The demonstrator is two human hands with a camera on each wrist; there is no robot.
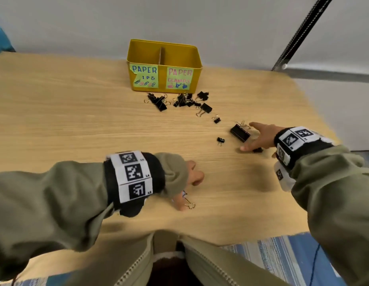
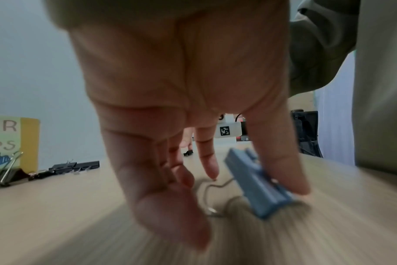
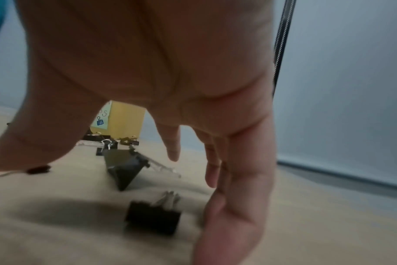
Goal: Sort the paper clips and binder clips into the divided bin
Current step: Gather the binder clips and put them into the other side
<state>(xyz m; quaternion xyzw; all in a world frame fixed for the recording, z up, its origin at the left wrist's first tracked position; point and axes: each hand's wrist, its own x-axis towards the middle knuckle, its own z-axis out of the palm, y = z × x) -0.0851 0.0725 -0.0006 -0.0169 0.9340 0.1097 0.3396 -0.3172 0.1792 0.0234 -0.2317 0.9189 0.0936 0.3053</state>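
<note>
The bin (image 1: 180,58) is mustard yellow, with a green label (image 1: 145,76) lettered in blue and a pale green one (image 1: 179,78) lettered in pink. The clips (image 1: 179,100) before it are black with silvery wire handles (one clip (image 2: 258,186) is blue). The table (image 1: 76,120) is light wood grain; the sleeves (image 1: 55,193) are olive, with black-and-white square-patterned wristbands (image 1: 132,176).

We see a light wooden bench (image 1: 80,124). A yellow bin (image 1: 164,67) stands near its far edge, with a heap of black clips (image 1: 177,101) just before it. More black clips trail toward the right edge, the large clip (image 1: 240,133) among them. A blue clip (image 2: 258,186) lies nearer the front edge.
</note>
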